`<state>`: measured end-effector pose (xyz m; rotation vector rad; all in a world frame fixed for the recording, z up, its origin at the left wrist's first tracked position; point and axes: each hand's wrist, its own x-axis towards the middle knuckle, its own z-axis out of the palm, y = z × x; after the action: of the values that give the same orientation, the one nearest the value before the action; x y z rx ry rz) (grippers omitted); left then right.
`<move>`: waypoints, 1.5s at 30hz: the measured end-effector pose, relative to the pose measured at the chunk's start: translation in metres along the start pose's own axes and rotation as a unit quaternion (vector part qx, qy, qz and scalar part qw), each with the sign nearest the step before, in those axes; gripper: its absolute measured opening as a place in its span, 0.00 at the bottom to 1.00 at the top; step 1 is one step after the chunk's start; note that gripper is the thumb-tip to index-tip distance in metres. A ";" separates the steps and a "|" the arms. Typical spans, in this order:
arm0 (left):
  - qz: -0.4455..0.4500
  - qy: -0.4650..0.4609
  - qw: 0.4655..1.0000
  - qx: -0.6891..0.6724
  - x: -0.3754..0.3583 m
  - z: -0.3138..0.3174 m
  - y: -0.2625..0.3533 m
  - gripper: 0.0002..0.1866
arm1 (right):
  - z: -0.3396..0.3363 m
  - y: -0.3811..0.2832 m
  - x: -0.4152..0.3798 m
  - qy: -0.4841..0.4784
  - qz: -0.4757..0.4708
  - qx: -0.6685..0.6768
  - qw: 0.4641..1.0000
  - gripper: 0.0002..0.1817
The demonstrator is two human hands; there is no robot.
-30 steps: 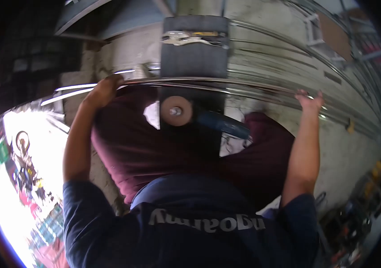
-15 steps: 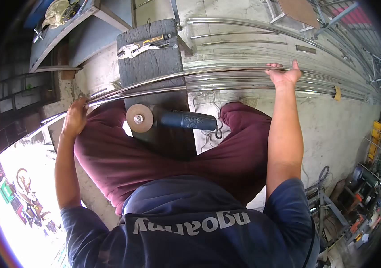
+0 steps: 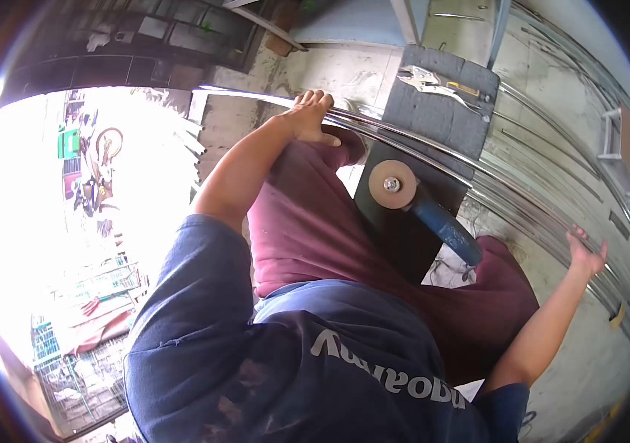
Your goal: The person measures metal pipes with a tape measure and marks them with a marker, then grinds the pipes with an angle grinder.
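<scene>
Two hands on one long shiny metal rail (image 3: pixel 433 159), running from the upper middle of the frame down to the right edge. Left hand (image 3: pixel 309 117) at upper centre, fingers curled over the rail, closed on it. Right hand (image 3: pixel 587 255) at the right side, fingers spread and only half bent, touching the rail from below; not possible to tell if really gripping. Under the rail, a dark block (image 3: pixel 433 118) with locking pliers (image 3: pixel 437 83) on top. Just below the rail, a blue grinder (image 3: pixel 426 207) with its round disc (image 3: pixel 392 184), lying on the block above the maroon trousers (image 3: pixel 315 236).
</scene>
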<state>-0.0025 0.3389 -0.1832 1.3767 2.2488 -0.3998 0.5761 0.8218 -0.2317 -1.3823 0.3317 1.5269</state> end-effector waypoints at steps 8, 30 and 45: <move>0.010 0.028 0.999 -0.018 0.023 0.009 -0.030 0.46 | 0.013 0.018 -0.001 0.041 0.019 -0.020 0.999 0.32; -0.037 0.017 0.999 -0.016 0.028 0.028 -0.060 0.31 | 0.007 0.047 -0.003 0.037 0.063 -0.097 0.993 0.30; -0.034 0.043 0.999 -0.002 0.039 0.042 -0.090 0.28 | 0.011 0.069 -0.006 0.004 0.034 -0.126 0.991 0.38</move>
<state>-0.0874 0.3078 -0.2392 1.3422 2.3697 -0.3648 0.5138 0.7954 -0.2514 -1.5859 0.1974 1.6646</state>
